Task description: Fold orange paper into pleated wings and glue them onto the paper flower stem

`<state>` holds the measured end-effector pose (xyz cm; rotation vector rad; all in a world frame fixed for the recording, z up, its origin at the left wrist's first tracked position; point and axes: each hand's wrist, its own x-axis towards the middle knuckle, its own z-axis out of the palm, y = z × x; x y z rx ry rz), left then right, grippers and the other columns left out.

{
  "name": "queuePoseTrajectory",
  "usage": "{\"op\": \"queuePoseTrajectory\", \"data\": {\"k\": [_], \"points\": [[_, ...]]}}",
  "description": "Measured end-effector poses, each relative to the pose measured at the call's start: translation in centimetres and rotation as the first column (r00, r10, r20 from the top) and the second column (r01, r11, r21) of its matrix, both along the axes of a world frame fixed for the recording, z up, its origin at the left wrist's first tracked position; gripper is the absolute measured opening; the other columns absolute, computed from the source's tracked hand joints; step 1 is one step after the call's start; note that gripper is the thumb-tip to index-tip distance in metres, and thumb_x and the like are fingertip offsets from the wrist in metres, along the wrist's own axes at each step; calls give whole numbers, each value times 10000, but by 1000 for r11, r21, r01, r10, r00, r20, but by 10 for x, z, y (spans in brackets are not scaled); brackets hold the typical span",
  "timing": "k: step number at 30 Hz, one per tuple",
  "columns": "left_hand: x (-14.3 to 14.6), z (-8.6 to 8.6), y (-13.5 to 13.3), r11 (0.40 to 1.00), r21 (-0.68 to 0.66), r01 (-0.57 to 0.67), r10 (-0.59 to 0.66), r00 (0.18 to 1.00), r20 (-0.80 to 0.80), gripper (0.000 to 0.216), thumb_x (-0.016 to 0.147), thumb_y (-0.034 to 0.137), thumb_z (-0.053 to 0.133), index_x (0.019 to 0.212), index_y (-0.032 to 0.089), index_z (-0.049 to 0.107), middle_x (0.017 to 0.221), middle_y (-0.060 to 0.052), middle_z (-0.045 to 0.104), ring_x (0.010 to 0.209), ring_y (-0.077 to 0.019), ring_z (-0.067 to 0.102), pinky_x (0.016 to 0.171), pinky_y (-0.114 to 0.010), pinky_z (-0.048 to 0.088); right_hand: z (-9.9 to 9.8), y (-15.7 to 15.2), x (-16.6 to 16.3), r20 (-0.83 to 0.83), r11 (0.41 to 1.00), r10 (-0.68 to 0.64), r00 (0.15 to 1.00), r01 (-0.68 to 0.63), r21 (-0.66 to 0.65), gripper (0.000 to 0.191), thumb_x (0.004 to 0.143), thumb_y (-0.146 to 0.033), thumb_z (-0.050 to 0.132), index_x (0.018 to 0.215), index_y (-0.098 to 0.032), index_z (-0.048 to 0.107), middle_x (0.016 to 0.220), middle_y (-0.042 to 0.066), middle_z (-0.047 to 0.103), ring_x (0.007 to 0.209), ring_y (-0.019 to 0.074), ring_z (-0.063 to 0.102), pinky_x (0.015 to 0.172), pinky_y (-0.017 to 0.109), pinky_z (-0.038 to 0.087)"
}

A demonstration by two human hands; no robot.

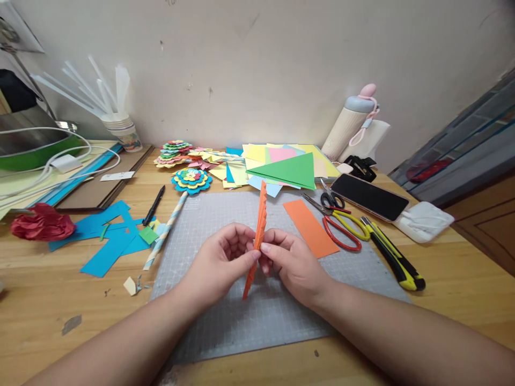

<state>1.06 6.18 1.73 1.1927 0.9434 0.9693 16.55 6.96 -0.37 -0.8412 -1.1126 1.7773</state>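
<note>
A narrow orange paper strip (262,214), with small notches or pleats along one edge, stands nearly upright above the grey cutting mat (225,343). My left hand (225,257) pinches it near the middle from the left, thumb in front. From the right, my right hand (295,265) pinches the same strip with thumb and fingertips. Some of the fingers are hidden behind the paper. Flat on the mat, to the right of my hands, lies an orange paper rectangle (311,229).
Scissors (341,225), a yellow-black utility knife (394,254) and a phone (370,197) lie on the right. Left are blue paper scraps (107,254), a black pen (154,205) and a paper flower (192,180) on a striped straw. Coloured sheets (285,166) lie behind.
</note>
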Motion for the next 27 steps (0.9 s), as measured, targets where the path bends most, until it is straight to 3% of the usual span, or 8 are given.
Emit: {"op": "queuePoseTrajectory", "data": {"k": [27], "points": [[1,2,1,997,-45,63,-58,992,108,129,765,236,647,782,168,538,669,7,668,654,-136,648,643,-272,498,-1,-2,-2,120,997,-78,990,77,14,215,709,-338,662,675,-186,515,479,-64,493,430,73,424,448,216,311]]}}
